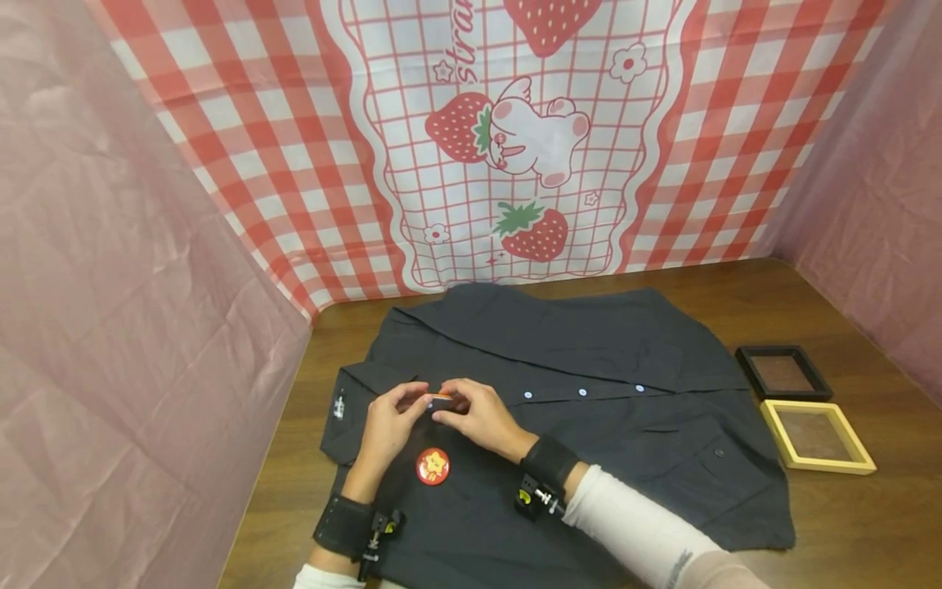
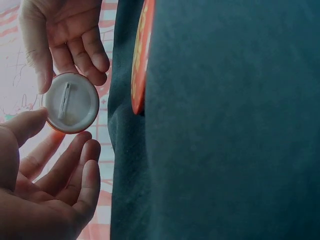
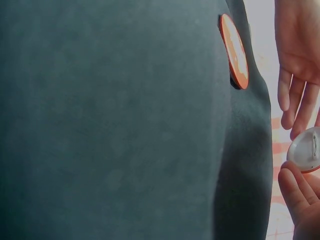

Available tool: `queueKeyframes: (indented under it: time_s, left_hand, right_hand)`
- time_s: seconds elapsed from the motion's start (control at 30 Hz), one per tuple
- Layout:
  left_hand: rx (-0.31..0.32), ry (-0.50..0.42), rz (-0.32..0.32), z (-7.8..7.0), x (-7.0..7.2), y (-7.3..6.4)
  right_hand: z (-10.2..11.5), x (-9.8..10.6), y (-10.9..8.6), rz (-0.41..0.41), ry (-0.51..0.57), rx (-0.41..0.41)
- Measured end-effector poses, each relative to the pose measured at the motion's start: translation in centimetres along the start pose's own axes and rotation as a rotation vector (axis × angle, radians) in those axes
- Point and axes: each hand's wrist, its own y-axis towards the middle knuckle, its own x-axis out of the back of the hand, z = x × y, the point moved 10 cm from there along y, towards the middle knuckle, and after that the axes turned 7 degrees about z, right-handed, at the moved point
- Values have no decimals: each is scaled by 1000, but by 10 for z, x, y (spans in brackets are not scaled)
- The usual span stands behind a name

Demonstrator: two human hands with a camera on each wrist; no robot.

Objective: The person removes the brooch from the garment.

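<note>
A round pin badge [image 1: 441, 402] is held between both hands just above a dark shirt [image 1: 603, 458]. Its white back, with a thin metal pin bar [image 2: 64, 100], shows in the left wrist view. My left hand [image 1: 386, 423] pinches one edge of it between thumb and fingers. At the opposite edge my right hand [image 1: 482, 415] pinches it too. The badge's front is mostly hidden; only an orange rim shows. A second badge [image 1: 432, 466], red with a yellow star figure, lies on the shirt between the forearms, face up.
The shirt lies spread on a wooden table [image 1: 275, 458], collar to the left, small buttons along its front. A black square frame [image 1: 746, 372] and a yellow one [image 1: 824, 469] lie at the right. Behind hangs a red checked strawberry cloth [image 1: 294, 164]; pink cloth [image 1: 132, 327] hangs at both sides.
</note>
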Motion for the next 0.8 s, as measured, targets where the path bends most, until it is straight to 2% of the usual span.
queueKeyframes:
  time_s: [0.33, 0.57, 0.8]
  left_hand:
    - [-19, -57, 39, 1, -3, 1]
    - [-42, -52, 61, 0, -7, -1]
    - [-71, -65, 60, -4, -5, -2]
  right_hand:
    - [-1, 0, 1, 11, 33, 15]
    - [-3, -2, -1, 18, 26, -7]
    - [-4, -2, -1, 9, 3, -20]
